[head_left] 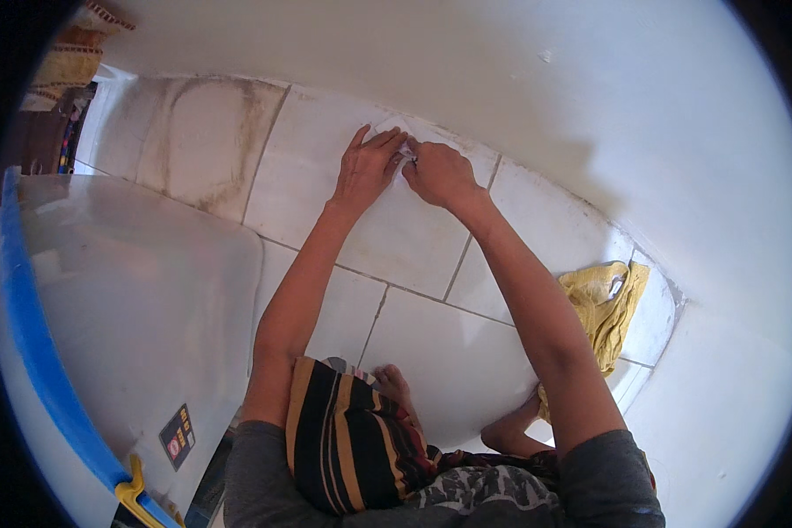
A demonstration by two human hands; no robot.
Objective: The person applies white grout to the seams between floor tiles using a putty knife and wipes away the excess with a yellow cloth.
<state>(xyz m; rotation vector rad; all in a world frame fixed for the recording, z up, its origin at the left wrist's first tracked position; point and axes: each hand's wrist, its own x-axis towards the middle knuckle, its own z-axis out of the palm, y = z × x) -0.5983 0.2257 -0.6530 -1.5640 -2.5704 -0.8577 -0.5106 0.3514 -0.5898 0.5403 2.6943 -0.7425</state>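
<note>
My left hand and my right hand reach forward and meet on a flat white piece of cloth or paper lying on the white tiled floor close to the wall. The left hand lies flat on it with fingers spread. The right hand pinches a small fold of it between fingertips beside the left fingers. My feet rest on the tiles below, under a striped garment.
A large translucent plastic bin lid with a blue rim and yellow latch fills the left. A crumpled yellow cloth lies on the floor at the right. The white wall curves along the back and right.
</note>
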